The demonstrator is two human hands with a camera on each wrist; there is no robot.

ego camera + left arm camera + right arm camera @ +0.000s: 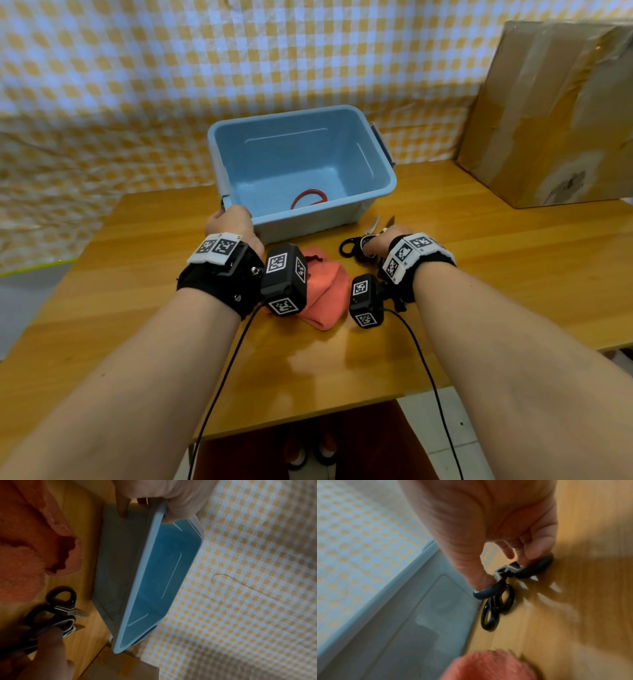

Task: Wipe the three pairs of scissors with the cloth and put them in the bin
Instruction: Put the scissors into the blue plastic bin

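A blue plastic bin (383, 181) stands on the wooden table, with red-handled scissors (310, 199) lying inside. My left hand (228, 216) grips the bin's near left corner, thumb on the outer wall and fingers over the rim (159, 515). My right hand (375, 241) holds the handles of grey-handled scissors (534, 569) in front of the bin, thumb at one loop and fingers on the other. Black-handled scissors (496, 608) lie on the table just beside them. An orange cloth (325, 291) lies crumpled between my wrists.
A large cardboard box (555, 113) stands at the table's back right. A yellow checked sheet (137, 85) hangs behind the table. The table's near edge (308, 421) runs below my forearms, and cables trail from both wrist cameras.
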